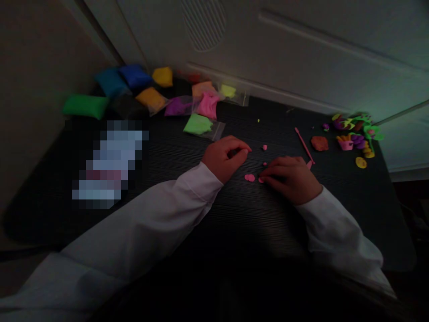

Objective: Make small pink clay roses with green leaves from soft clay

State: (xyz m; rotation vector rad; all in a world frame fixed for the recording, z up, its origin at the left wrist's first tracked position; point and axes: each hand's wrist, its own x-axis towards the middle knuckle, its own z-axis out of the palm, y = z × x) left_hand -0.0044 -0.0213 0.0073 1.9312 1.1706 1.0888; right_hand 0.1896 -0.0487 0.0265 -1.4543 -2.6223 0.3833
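My right hand rests low over the dark table, thumb and fingertips together at the edge of a small flat pink clay disc. Just left of it, two more pink clay discs lie overlapping. A small pink clay ball sits by the right fingers, and a pink clay lump lies farther back. My left hand is held to the left of these, its thumb and index finger drawn together in a pinch. Whatever may be between those tips is too small to make out.
Colourful clay packs line the back left. A pink modelling tool and a reddish-brown clay slab lie right of my hands. Several small clay models stand at the far right. A blurred-out item lies left. A pale wall rises behind.
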